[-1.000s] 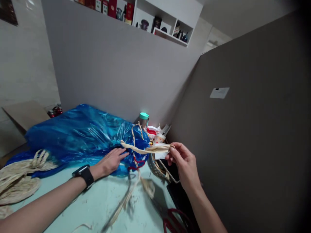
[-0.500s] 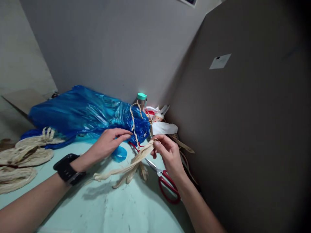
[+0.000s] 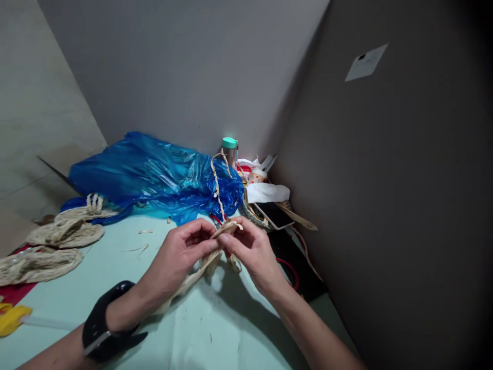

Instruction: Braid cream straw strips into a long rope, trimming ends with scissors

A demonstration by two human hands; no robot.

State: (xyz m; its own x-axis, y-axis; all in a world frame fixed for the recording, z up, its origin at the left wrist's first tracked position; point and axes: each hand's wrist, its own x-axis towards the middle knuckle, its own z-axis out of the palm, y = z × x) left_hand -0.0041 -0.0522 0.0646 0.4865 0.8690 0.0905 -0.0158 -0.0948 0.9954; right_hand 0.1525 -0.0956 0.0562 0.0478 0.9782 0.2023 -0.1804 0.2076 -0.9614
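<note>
Both hands meet above the pale green table (image 3: 215, 329), pinching the same pale straw strips (image 3: 227, 228). My left hand (image 3: 181, 257), with a black watch on its wrist, grips the strips from the left. From the right, my right hand (image 3: 250, 249) closes its fingertips on the upper end of the strips. The loose ends of the strips (image 3: 181, 288) hang down under my left hand toward the table.
A crumpled blue plastic bag (image 3: 154, 174) lies against the back wall, a twisted cord (image 3: 217, 185) rising from it. Woven straw bundles (image 3: 57, 236) lie at the left. A green-capped bottle (image 3: 229, 149), cups, white tissue (image 3: 267, 192) and a phone (image 3: 274, 214) crowd the right corner.
My left hand left the blue bag and joined my right hand on the strips. The right hand brought the strips down and nearer. The view tilted down; the red scissors are out of sight.
</note>
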